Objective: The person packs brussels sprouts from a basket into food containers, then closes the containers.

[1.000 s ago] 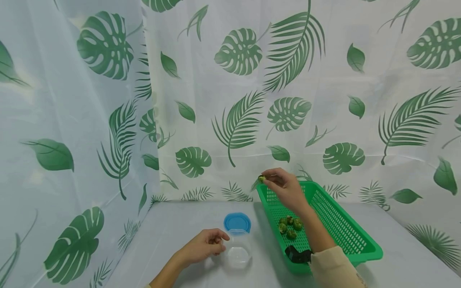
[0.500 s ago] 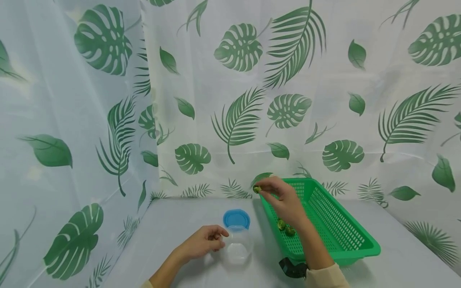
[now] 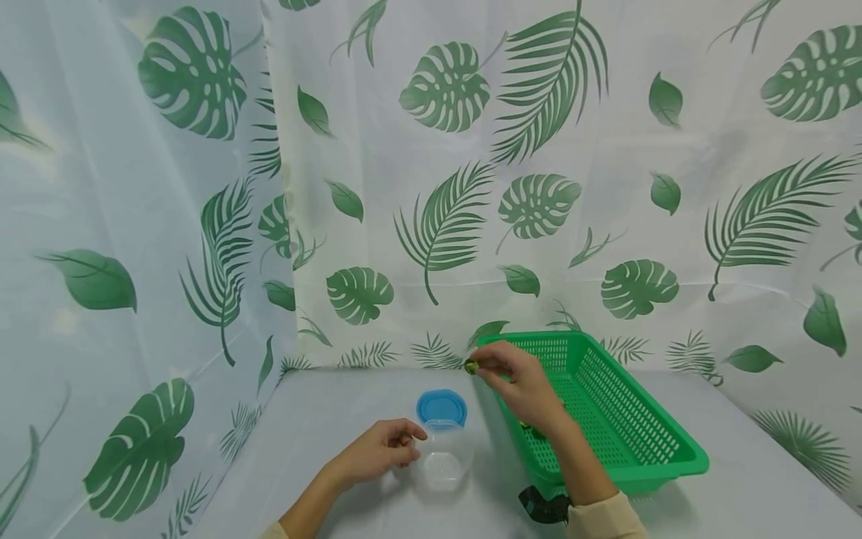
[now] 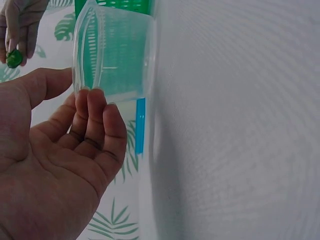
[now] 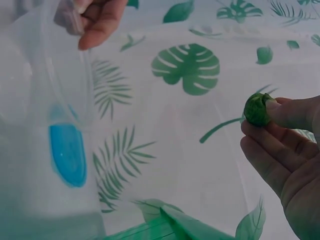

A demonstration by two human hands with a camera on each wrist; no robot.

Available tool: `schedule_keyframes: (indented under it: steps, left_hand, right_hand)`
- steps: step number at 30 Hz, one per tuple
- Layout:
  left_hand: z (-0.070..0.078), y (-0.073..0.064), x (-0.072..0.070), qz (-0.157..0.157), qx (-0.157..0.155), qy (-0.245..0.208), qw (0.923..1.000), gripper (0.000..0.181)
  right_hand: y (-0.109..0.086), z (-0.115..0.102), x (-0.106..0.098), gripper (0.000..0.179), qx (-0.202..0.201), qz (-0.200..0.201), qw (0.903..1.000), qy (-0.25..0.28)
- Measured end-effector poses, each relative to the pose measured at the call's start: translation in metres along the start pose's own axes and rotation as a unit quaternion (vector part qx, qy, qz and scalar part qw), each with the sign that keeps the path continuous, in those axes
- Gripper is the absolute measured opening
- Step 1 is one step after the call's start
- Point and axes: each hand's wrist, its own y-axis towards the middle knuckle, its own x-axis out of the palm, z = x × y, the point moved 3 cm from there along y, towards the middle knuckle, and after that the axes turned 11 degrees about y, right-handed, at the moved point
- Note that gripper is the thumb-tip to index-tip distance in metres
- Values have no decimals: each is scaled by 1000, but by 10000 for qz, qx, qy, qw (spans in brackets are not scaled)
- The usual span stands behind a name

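Note:
My right hand [image 3: 521, 382] pinches a small green Brussels sprout [image 5: 258, 109] between thumb and fingertips, in the air over the near-left side of the green basket [image 3: 663, 473]. In the left wrist view the same sprout [image 4: 14, 58] shows at upper left. My left hand [image 3: 380, 451] is at the left side of a clear plastic container [image 3: 443, 471], thumb and curled fingers holding it by the rim. The container stands upright on the table with nothing visible inside. Other sprouts [image 3: 536, 433] lie in the basket, mostly hidden behind my right forearm.
A blue lid [image 3: 441, 408] lies on the white table [image 3: 303, 419] just behind the container. The long perforated basket stands to the right. Leaf-patterned sheets [image 3: 404, 224] hang behind and at the left. A black device [image 3: 542, 505] sits at my right wrist.
My right hand with the sprout has come down and slightly left, from the basket's far end toward the container. The left hand has stayed at the container.

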Motion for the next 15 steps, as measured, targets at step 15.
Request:
schedule_keyframes:
  steps: [15]
  left_hand:
    - [4,-1,-2,141,-95,145,9998,30]
  right_hand:
    - [-4,2,20,22,277,-302,9986,-332]
